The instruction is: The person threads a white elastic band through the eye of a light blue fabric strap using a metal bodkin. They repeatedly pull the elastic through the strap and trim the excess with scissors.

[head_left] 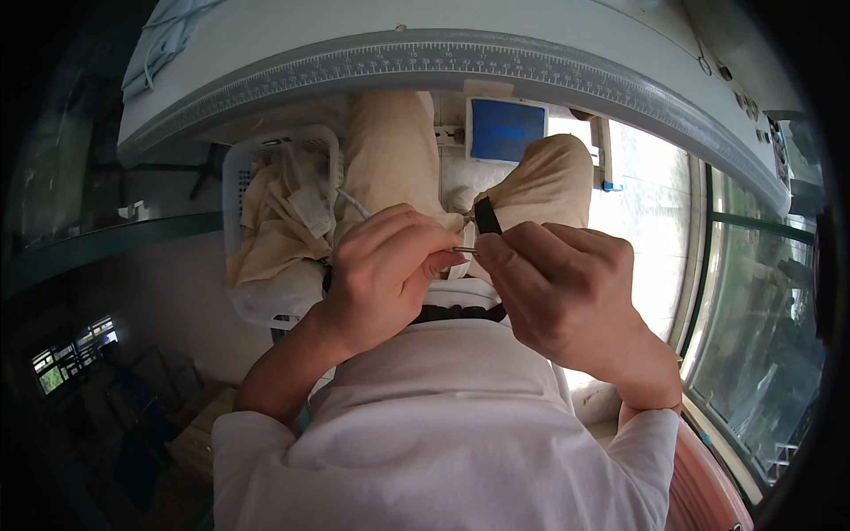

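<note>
Above my lap my two hands meet, both closed. Between the thumb and fingers of my left hand (385, 270) is one end of a thin metal rod (464, 250). A pale thin stick or cord (355, 203) pokes out behind that hand; whether it joins the rod is hidden. My right hand (567, 283) pinches at the rod's other end. From its fingertips a short black strip (487, 216) stands up. What lies deeper inside either hand cannot be seen.
A white table edge with a grey ruler strip (400, 60) curves ahead of me. Left of my legs, a clear plastic basket (233, 199) holds beige cloth (270, 208). A blue-topped box (506, 129) lies beyond my knees. Glass panels (753, 336) stand at the right.
</note>
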`<state>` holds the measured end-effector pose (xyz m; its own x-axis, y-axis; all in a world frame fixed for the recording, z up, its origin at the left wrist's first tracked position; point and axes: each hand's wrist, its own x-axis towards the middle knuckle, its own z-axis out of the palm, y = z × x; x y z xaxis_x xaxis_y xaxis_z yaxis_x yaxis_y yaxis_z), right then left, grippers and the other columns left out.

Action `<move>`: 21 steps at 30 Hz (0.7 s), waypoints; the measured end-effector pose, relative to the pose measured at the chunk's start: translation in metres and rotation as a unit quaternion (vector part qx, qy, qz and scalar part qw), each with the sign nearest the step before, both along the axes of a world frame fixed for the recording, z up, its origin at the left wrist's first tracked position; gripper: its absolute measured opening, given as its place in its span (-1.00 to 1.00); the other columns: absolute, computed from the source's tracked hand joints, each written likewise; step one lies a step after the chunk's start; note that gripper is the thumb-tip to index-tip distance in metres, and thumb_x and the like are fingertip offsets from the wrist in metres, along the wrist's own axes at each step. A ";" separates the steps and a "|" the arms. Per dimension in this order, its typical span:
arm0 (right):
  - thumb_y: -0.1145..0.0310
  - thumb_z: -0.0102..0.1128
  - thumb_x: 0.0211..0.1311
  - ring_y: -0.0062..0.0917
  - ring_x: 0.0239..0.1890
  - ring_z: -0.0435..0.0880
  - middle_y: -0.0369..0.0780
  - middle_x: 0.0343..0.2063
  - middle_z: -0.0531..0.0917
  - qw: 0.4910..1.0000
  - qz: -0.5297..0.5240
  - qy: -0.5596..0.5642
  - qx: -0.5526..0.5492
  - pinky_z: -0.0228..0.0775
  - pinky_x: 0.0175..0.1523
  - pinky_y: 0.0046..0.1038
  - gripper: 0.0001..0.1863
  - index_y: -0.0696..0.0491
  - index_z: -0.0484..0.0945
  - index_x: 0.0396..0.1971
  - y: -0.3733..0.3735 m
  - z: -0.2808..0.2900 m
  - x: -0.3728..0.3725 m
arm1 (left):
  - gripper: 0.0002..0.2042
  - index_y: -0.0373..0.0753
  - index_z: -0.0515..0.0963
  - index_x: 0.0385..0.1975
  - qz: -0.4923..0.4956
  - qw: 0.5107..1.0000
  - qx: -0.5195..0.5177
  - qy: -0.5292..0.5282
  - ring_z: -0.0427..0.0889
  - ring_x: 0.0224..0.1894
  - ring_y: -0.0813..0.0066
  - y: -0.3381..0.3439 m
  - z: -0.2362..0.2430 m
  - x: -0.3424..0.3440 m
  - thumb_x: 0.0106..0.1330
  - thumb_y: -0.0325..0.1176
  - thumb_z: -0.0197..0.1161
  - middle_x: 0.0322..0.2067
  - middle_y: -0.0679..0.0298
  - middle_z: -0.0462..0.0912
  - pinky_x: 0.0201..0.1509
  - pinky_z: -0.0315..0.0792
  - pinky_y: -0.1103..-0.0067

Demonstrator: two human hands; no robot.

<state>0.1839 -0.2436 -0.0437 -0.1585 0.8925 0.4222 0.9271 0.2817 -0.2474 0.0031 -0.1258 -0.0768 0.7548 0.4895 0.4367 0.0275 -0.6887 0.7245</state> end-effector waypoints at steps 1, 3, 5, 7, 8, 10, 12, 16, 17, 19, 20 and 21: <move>0.51 0.27 -0.26 -0.60 -0.62 0.49 -0.34 -0.60 0.43 1.000 -0.006 0.021 -0.009 0.27 -0.62 -0.53 -0.75 0.13 0.62 -0.42 -0.005 0.006 0.007 | -0.82 -0.41 0.57 -0.37 0.014 1.000 -0.010 -0.006 0.59 -0.43 0.34 -0.001 0.000 -0.005 0.05 -0.77 0.35 -0.46 0.15 0.62 -0.36 0.48 0.54; 0.56 0.36 -0.23 -0.55 -0.63 0.55 -0.31 -0.61 0.51 0.997 -0.029 0.064 -0.011 0.31 -0.61 -0.52 -0.75 0.14 0.64 -0.41 -0.009 0.016 0.014 | -0.83 -0.42 0.58 -0.35 0.024 0.998 -0.055 -0.025 0.60 -0.40 0.37 -0.001 0.001 -0.010 0.09 -0.77 0.34 -0.43 0.13 0.64 -0.34 0.51 0.55; 0.61 0.45 -0.15 -0.50 -0.64 0.62 -0.23 -0.61 0.64 0.995 -0.043 0.089 0.004 0.36 -0.59 -0.53 -0.79 0.17 0.66 -0.42 -0.011 0.019 0.015 | -0.84 -0.44 0.58 -0.31 0.014 0.990 -0.130 -0.052 0.62 -0.36 0.39 -0.003 -0.002 -0.012 0.14 -0.78 0.32 -0.39 0.10 0.65 -0.32 0.54 0.56; 0.62 0.45 -0.17 -0.49 -0.64 0.62 -0.23 -0.60 0.64 0.993 -0.031 0.114 0.015 0.38 -0.58 -0.53 -0.77 0.17 0.66 -0.41 -0.009 0.015 0.008 | -0.83 -0.45 0.57 -0.29 0.006 0.990 -0.131 -0.054 0.62 -0.33 0.39 -0.005 -0.001 -0.013 0.15 -0.78 0.31 -0.36 0.07 0.65 -0.31 0.56 0.56; 0.62 0.45 -0.18 -0.49 -0.63 0.62 -0.23 -0.60 0.65 0.992 -0.024 0.125 0.022 0.39 -0.57 -0.53 -0.76 0.18 0.66 -0.40 -0.008 0.014 0.006 | -0.82 -0.45 0.57 -0.27 0.002 0.990 -0.131 -0.055 0.62 -0.32 0.39 -0.005 0.000 -0.012 0.15 -0.78 0.30 -0.34 0.06 0.65 -0.31 0.57 0.56; 0.63 0.44 -0.18 -0.48 -0.63 0.63 -0.23 -0.58 0.65 0.993 -0.021 0.116 -0.003 0.40 -0.57 -0.53 -0.75 0.18 0.66 -0.39 -0.009 0.015 0.003 | -0.81 -0.45 0.57 -0.27 0.004 0.991 -0.122 -0.053 0.62 -0.31 0.38 -0.006 0.000 -0.011 0.15 -0.78 0.31 -0.35 0.05 0.65 -0.31 0.58 0.56; 0.63 0.44 -0.18 -0.47 -0.61 0.64 -0.24 -0.56 0.66 0.994 -0.017 0.108 -0.020 0.42 -0.55 -0.53 -0.73 0.18 0.65 -0.36 -0.008 0.014 0.001 | -0.81 -0.45 0.57 -0.26 0.007 0.993 -0.110 -0.048 0.62 -0.32 0.38 -0.006 0.000 -0.011 0.14 -0.78 0.31 -0.35 0.05 0.65 -0.32 0.58 0.57; 0.62 0.44 -0.16 -0.48 -0.60 0.64 -0.23 -0.56 0.66 0.994 -0.013 0.101 -0.027 0.42 -0.56 -0.53 -0.74 0.19 0.65 -0.36 -0.006 0.012 0.000 | -0.79 -0.44 0.58 -0.27 0.009 0.995 -0.087 -0.048 0.62 -0.34 0.39 -0.005 0.000 -0.009 0.10 -0.79 0.33 -0.35 0.06 0.65 -0.34 0.56 0.58; 0.62 0.44 -0.16 -0.48 -0.60 0.64 -0.24 -0.56 0.66 0.995 -0.011 0.100 -0.029 0.42 -0.56 -0.53 -0.74 0.19 0.65 -0.36 -0.006 0.012 0.000 | -0.78 -0.44 0.58 -0.28 0.010 0.995 -0.083 -0.051 0.62 -0.34 0.39 -0.005 -0.001 -0.008 0.09 -0.80 0.33 -0.35 0.06 0.65 -0.34 0.55 0.58; 0.61 0.44 -0.16 -0.49 -0.61 0.64 -0.24 -0.56 0.65 0.995 -0.010 0.097 -0.029 0.42 -0.56 -0.53 -0.74 0.19 0.65 -0.36 -0.005 0.011 0.000 | -0.77 -0.43 0.57 -0.29 0.015 0.996 -0.071 -0.056 0.61 -0.36 0.38 -0.006 -0.002 -0.007 0.07 -0.80 0.33 -0.37 0.07 0.65 -0.35 0.53 0.58; 0.61 0.44 -0.16 -0.50 -0.61 0.63 -0.24 -0.56 0.64 0.995 -0.011 0.096 -0.026 0.41 -0.57 -0.53 -0.74 0.20 0.65 -0.35 -0.005 0.010 -0.001 | -0.76 -0.43 0.57 -0.29 0.018 0.996 -0.065 -0.059 0.61 -0.37 0.38 -0.007 -0.002 -0.006 0.05 -0.81 0.33 -0.37 0.07 0.65 -0.35 0.52 0.58; 0.61 0.44 -0.16 -0.50 -0.62 0.63 -0.24 -0.57 0.64 0.995 -0.011 0.095 -0.023 0.40 -0.57 -0.53 -0.73 0.20 0.65 -0.35 -0.006 0.008 -0.002 | -0.76 -0.42 0.57 -0.30 0.019 0.996 -0.062 -0.058 0.61 -0.38 0.39 -0.007 -0.001 -0.006 0.05 -0.81 0.34 -0.38 0.07 0.65 -0.35 0.51 0.58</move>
<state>0.1817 -0.2491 -0.0358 -0.0598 0.9138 0.4018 0.8680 0.2464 -0.4312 -0.0028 -0.1326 -0.0781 0.6826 0.5725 0.4543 -0.0360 -0.5946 0.8032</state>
